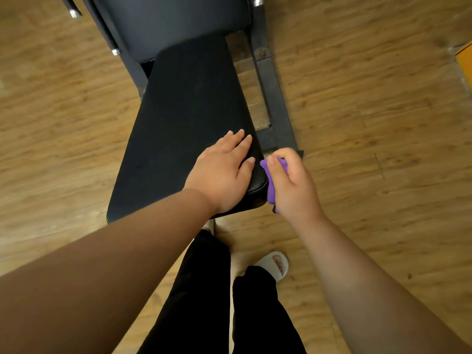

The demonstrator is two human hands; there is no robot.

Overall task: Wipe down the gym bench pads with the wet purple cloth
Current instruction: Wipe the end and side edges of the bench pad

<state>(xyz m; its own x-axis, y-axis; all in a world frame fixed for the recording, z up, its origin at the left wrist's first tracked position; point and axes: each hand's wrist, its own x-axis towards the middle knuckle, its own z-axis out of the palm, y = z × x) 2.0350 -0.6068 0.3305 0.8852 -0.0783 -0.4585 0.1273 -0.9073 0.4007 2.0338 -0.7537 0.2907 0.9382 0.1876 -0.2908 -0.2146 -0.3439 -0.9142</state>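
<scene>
while gripped, one cloth (270, 186) touches one pad (184, 118).

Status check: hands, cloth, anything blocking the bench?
Left hand flat on seat pad. Right hand grips purple cloth at pad's right edge. Nothing in the way.

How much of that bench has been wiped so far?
Done: hard to say; the seat pad shows no clear wet marks. In hand: the right hand grips the purple cloth against the seat pad's near right edge, while the left hand lies flat on top. Left: the back pad at the far end has no cloth near it, so probably still to wipe.
</scene>
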